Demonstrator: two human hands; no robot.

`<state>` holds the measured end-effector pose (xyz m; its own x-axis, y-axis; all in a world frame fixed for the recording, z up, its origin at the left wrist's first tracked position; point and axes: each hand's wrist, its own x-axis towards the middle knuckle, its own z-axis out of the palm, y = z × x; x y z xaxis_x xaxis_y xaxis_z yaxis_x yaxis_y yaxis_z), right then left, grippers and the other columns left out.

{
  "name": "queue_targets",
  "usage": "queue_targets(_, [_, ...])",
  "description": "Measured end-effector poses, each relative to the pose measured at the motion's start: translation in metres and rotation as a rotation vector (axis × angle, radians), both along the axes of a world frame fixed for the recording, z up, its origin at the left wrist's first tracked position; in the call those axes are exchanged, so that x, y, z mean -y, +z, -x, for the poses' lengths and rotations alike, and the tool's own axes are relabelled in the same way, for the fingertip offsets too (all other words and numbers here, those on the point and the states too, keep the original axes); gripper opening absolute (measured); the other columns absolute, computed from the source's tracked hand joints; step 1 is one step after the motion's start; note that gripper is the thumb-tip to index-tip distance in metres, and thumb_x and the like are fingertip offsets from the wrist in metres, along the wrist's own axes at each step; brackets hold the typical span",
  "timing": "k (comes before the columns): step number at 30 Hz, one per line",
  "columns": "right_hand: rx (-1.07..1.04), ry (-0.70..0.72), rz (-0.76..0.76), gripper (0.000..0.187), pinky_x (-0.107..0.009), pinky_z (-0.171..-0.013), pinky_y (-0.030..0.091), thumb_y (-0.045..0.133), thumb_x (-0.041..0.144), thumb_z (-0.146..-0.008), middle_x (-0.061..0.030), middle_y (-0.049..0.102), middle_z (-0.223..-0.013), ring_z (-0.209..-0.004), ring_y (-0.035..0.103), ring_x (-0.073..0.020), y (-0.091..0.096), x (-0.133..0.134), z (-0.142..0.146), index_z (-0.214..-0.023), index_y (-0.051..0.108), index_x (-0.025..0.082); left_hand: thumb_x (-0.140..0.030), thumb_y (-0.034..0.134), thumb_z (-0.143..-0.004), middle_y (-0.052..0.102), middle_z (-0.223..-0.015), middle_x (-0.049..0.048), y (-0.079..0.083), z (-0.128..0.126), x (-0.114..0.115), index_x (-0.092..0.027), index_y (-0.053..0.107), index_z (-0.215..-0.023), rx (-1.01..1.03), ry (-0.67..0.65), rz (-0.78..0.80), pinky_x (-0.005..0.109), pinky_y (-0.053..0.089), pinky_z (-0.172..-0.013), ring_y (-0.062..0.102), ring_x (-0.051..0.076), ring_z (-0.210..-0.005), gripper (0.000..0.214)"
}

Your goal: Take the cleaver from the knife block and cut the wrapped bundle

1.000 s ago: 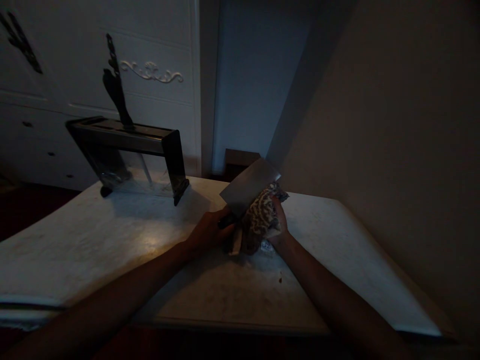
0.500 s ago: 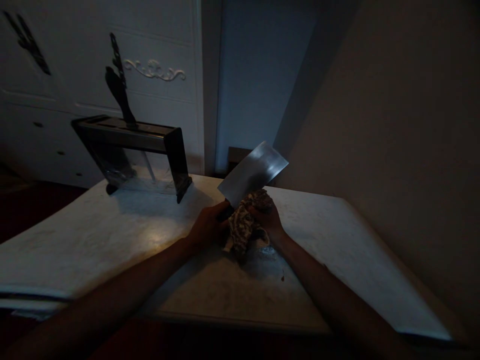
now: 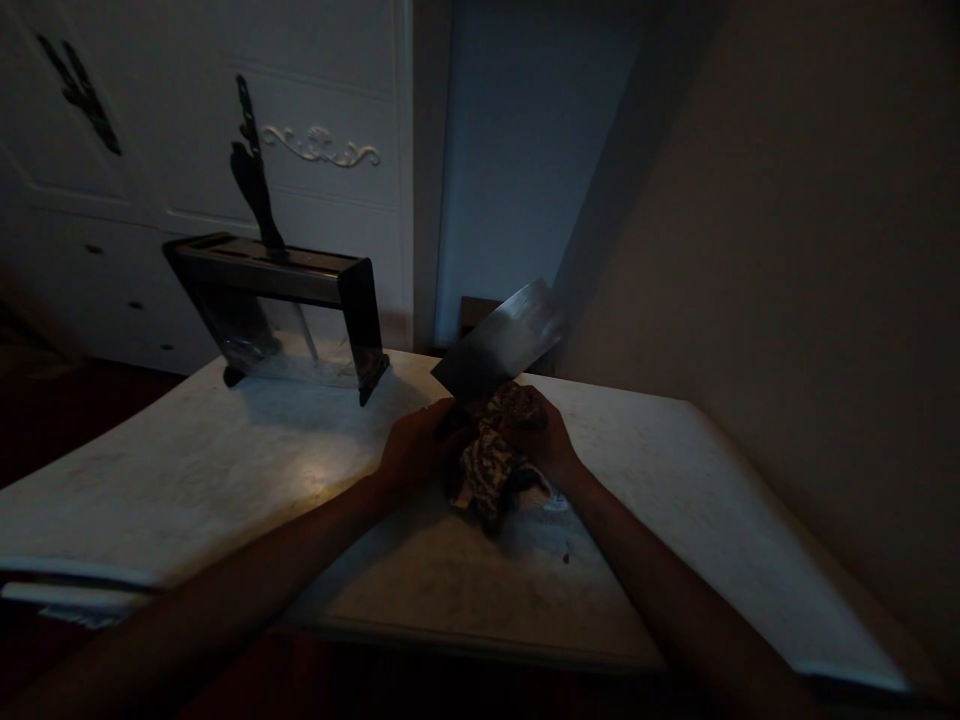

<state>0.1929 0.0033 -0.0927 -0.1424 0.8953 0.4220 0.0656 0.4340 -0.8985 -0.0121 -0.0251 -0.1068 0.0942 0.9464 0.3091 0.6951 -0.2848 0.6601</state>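
My left hand grips the handle of a broad steel cleaver, whose blade points up and away to the right. My right hand clutches a patterned cloth bunched against the base of the blade, just above the pale tabletop. Both hands are closed and nearly touch each other.
A dark knife block with a clear front stands at the back left of the table, one dark handle sticking up from it. White cabinet doors lie behind. A wall runs close along the right. The room is dim.
The cloth slid from the blade's right face down to its base. The cleaver rose and tilted more upright, then turned slightly.
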Motion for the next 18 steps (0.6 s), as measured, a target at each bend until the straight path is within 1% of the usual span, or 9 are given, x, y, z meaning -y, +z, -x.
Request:
queue_targets(4, [0.075, -0.049, -0.093, 0.043, -0.034, -0.08, 0.052, 0.08, 0.03, -0.062, -0.0016, 0.072, -0.097, -0.088, 0.066, -0.0241, 0.0, 0.008, -0.004, -0.103, 0.067, 0.023, -0.044, 0.06, -0.09, 0.074, -0.103, 0.0085, 0.003, 0.003, -0.001, -0.018, 0.068, -0.115, -0.009, 0.013, 0.006, 0.033, 0.049, -0.08, 0.068, 0.025, -0.092, 0.037])
queue_targets(7, [0.186, -0.051, -0.261, 0.05, -0.039, -0.091, 0.051, 0.076, 0.03, -0.067, -0.0048, 0.069, -0.112, -0.103, 0.064, -0.0267, 0.002, 0.015, -0.002, -0.115, 0.064, 0.024, -0.037, 0.061, -0.089, 0.074, -0.107, 0.0074, 0.003, 0.003, -0.001, -0.019, 0.067, -0.119, -0.017, 0.011, 0.012, 0.033, 0.051, -0.083, 0.069, 0.024, -0.095, 0.036])
queue_targets(10, [0.324, -0.025, -0.454, 0.046, -0.043, -0.097, 0.049, 0.067, 0.029, -0.078, -0.0062, 0.066, -0.12, -0.111, 0.061, -0.0266, 0.004, 0.02, -0.001, -0.123, 0.06, 0.025, -0.032, 0.062, -0.089, 0.074, -0.11, 0.0074, 0.002, 0.003, 0.0, -0.02, 0.066, -0.124, -0.079, 0.028, 0.005, 0.034, 0.052, -0.085, 0.069, 0.025, -0.097, 0.038])
queue_targets(12, [0.42, -0.021, -0.55, 0.042, -0.043, -0.096, 0.05, 0.06, 0.03, -0.086, -0.0074, 0.064, -0.121, -0.112, 0.061, -0.0263, 0.005, 0.023, -0.001, -0.127, 0.058, 0.026, -0.03, 0.061, -0.089, 0.074, -0.109, 0.0068, 0.003, 0.002, 0.003, -0.022, 0.066, -0.126, -0.129, 0.025, -0.026, 0.034, 0.052, -0.085, 0.07, 0.025, -0.097, 0.038])
queue_targets(14, [0.533, -0.049, -0.598, 0.041, -0.041, -0.092, 0.052, 0.055, 0.031, -0.091, -0.0095, 0.063, -0.12, -0.11, 0.061, -0.0263, 0.006, 0.025, 0.0, -0.131, 0.056, 0.025, -0.028, 0.061, -0.089, 0.073, -0.11, 0.0057, 0.005, 0.002, 0.006, -0.024, 0.066, -0.126, -0.166, -0.002, -0.062, 0.033, 0.052, -0.086, 0.07, 0.024, -0.097, 0.038])
queue_targets(18, [0.747, -0.118, -0.584, 0.045, -0.038, -0.08, 0.055, 0.053, 0.027, -0.091, -0.0128, 0.06, -0.116, -0.1, 0.062, -0.0264, 0.008, 0.031, 0.004, -0.136, 0.055, 0.02, -0.024, 0.059, -0.089, 0.072, -0.116, 0.0061, 0.013, 0.001, 0.009, -0.024, 0.064, -0.129, -0.24, -0.031, -0.051, 0.033, 0.053, -0.085, 0.07, 0.025, -0.1, 0.04])
